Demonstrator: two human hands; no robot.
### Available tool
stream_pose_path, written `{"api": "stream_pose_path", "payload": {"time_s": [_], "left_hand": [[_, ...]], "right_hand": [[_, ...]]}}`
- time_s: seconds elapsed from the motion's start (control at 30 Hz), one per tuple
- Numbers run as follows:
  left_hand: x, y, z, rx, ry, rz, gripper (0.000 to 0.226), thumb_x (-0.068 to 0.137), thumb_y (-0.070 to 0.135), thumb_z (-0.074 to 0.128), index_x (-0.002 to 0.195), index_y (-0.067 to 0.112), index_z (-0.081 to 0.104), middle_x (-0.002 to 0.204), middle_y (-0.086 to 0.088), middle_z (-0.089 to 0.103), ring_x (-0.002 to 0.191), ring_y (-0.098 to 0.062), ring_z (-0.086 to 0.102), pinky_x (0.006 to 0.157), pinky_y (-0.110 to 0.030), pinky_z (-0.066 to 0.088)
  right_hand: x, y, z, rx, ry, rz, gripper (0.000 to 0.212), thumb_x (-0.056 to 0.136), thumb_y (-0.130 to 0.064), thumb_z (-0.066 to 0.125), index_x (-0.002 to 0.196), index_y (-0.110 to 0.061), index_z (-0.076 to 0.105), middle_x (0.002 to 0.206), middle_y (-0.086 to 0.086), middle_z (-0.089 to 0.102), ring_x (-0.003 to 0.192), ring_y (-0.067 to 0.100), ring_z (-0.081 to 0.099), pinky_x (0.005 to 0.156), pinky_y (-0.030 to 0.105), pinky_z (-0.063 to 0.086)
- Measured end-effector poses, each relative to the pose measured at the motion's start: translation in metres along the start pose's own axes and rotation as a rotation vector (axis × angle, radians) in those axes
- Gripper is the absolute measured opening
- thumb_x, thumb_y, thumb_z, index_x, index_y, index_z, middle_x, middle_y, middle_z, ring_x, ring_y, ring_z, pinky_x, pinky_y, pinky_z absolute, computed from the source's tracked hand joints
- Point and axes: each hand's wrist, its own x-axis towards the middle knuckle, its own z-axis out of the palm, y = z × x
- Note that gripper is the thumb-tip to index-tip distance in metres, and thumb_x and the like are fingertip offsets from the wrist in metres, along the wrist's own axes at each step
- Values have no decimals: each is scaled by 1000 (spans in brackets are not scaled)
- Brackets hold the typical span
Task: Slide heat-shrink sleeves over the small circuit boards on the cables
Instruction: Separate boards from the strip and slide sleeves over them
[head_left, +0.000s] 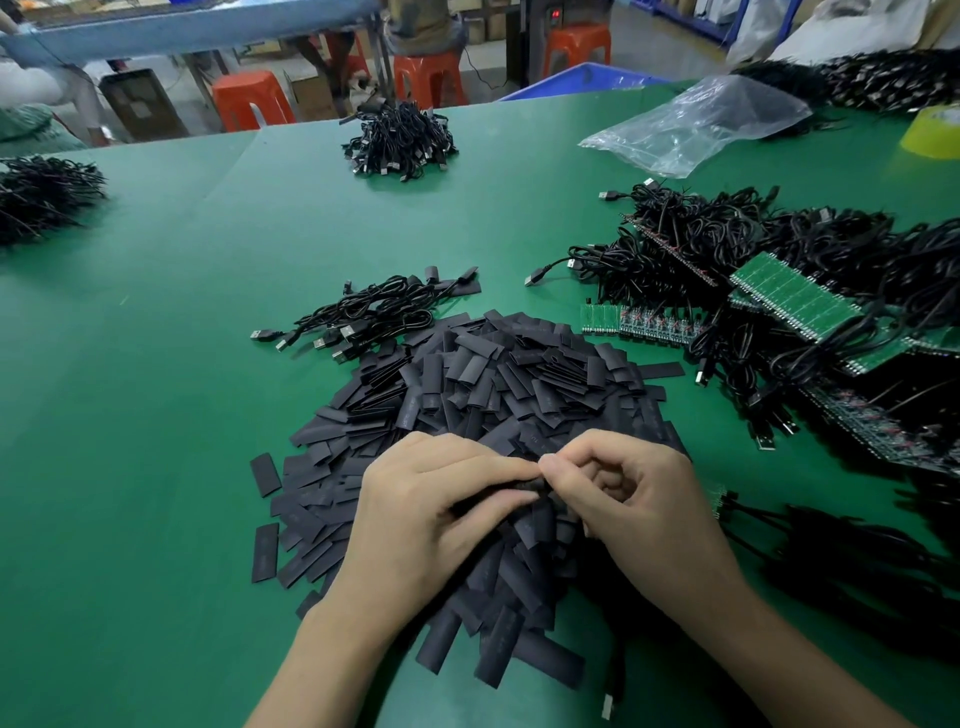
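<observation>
My left hand (431, 514), right hand (628, 499) meet over sleeve pile (493, 384) on green table (156, 415). Curled fingers of both pinch one sleeve (524, 488) between them. Cables (769, 270) with boards (795, 296) heaped right, apart.

The left hand (421, 504) and right hand (636, 493) hide most of the dark piece (533, 486) they pinch, while the cable heap (831, 249) runs off the right edge.

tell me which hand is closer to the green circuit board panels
Right. The right hand lies left of and nearer the viewer than the green circuit board panels; the left hand is farther left. Both pinch a black sleeve.
</observation>
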Motion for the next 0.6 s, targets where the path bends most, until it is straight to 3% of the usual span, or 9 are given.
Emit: {"api": "stream_pose_path", "payload": {"time_s": [0.17,0.33,0.47,0.6], "left_hand": [[-1,3,1,-58,45,-86,19,87,36,80,104,26,80,98,21,73,92,1,67,78,-36,52],[0,6,2,-57,86,-154,25,85,34,81,107,24,79,98,17,73,91,-5,68,80,-29,53],[1,7,1,-111,221,-294,34,79,32,86,111,23,76,92,14,73,87,-9,71,81,-19,52],[0,7,4,-215,309,-402,21,78,28,84,97,22,78,87,14,76,81,-9,74,78,-16,53]], "right_hand": [[2,-2,-3,47,-1,34,18,95,-35,64,82,-26,74,63,-2,66,55,3,57,55,21,48],[1,-2,-2,78,-22,53,7,87,-34,68,89,-30,74,74,6,68,68,31,62,64,47,56],[3,2,-5,119,-1,74,10,91,-20,72,88,-29,74,72,5,69,62,20,62,61,37,58],[4,2,-4,163,-7,108,3,88,-26,72,86,-27,74,70,4,72,57,7,63,59,22,54]]}}
